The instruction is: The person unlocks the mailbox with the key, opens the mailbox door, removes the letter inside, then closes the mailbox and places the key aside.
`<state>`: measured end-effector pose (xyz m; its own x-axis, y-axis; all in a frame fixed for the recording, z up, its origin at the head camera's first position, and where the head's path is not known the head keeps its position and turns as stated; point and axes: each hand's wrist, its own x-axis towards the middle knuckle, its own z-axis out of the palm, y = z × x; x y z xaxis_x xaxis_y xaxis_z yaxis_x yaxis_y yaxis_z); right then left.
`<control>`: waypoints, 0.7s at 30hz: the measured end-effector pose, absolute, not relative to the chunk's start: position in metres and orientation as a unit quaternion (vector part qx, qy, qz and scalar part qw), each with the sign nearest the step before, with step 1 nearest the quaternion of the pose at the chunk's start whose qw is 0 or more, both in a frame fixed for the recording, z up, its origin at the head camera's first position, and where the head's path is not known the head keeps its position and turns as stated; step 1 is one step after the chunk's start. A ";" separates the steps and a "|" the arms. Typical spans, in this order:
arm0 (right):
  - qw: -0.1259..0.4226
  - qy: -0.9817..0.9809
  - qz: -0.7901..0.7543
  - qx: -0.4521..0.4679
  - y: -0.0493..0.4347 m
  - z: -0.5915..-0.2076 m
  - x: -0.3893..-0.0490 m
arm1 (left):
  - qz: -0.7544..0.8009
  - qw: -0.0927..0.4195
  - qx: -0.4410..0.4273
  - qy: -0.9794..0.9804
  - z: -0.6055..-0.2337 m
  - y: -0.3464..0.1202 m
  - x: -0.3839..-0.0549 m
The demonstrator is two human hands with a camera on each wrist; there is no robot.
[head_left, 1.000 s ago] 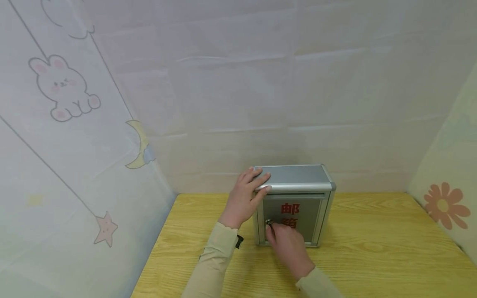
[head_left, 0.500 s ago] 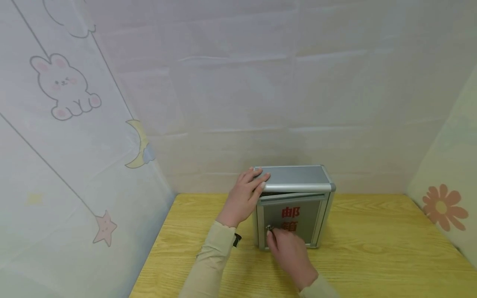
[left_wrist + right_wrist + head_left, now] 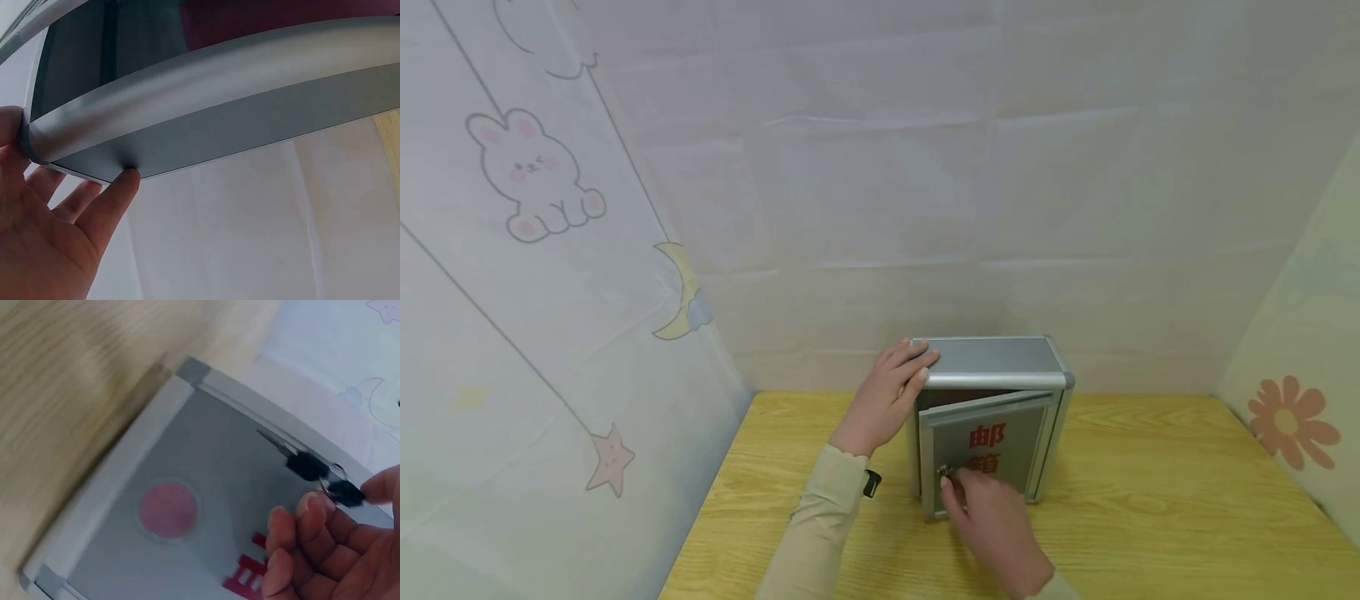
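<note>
A grey metal mailbox (image 3: 1000, 358) with red characters stands on the table, its front door (image 3: 951, 437) ajar at the left side. My left hand (image 3: 883, 402) rests on the box's top left corner. In the left wrist view its index finger (image 3: 109, 209) lies straight on the top panel and the thumb is at the front corner. My right hand (image 3: 996, 525) pinches a black-headed key (image 3: 345, 493) at the door's left edge. A second black-headed key (image 3: 306, 465) hangs beside it on a ring, blade bare. The lock itself is hidden in the right wrist view.
Through the gap above the door a dark red surface (image 3: 269, 25) shows inside the box. The wood-grain table (image 3: 1150, 483) extends to both sides. A pale cloth backdrop (image 3: 880, 208) hangs close behind. A pink round sticker (image 3: 167, 510) is on the door's lower part.
The door has swung from closed to ajar, its left edge coming toward me. My right hand has moved slightly down and nearer with the key; the left hand has stayed on the corner.
</note>
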<state>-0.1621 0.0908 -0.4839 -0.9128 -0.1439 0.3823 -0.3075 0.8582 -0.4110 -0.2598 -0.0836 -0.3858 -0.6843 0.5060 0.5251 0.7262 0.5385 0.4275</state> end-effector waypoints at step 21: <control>0.388 -0.854 0.203 0.282 0.087 -0.437 -0.176 | -0.324 0.164 -0.353 -0.862 -0.385 -0.084 -0.259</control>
<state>-0.1757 0.0875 -0.4368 -0.5396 -0.3229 0.7775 -0.6385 0.7589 -0.1279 -0.2594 -0.0839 -0.3852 -0.6973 0.5015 0.5121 0.7147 0.5409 0.4434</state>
